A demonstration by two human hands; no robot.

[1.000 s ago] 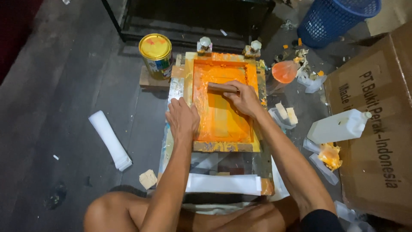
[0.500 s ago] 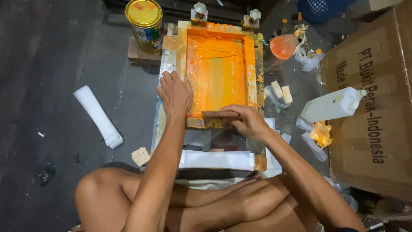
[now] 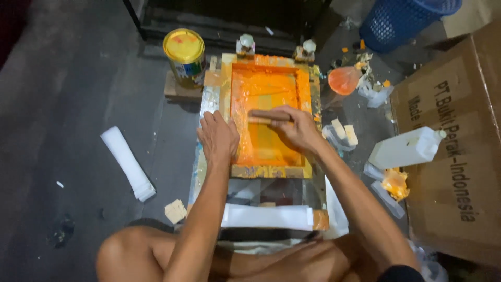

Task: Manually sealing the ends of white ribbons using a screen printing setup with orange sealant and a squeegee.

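**Squeegee mid-screen**

Right hand (image 3: 296,130) fingers clamped on wooden squeegee (image 3: 267,117), centre of orange-inked screen frame (image 3: 267,112). Left hand (image 3: 218,138), fingers together, presses frame's 9 o'clock edge. Risk: if the frame shifts under uneven pressure, the print likely smears.

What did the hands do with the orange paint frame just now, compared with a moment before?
The right hand, gripping the wooden squeegee, pulled it from the far end of the orange screen frame down to the near edge, then pushed it back up to the middle. The left hand stayed pressed on the frame's left side. The yellow-lidded can and white jug did not move.
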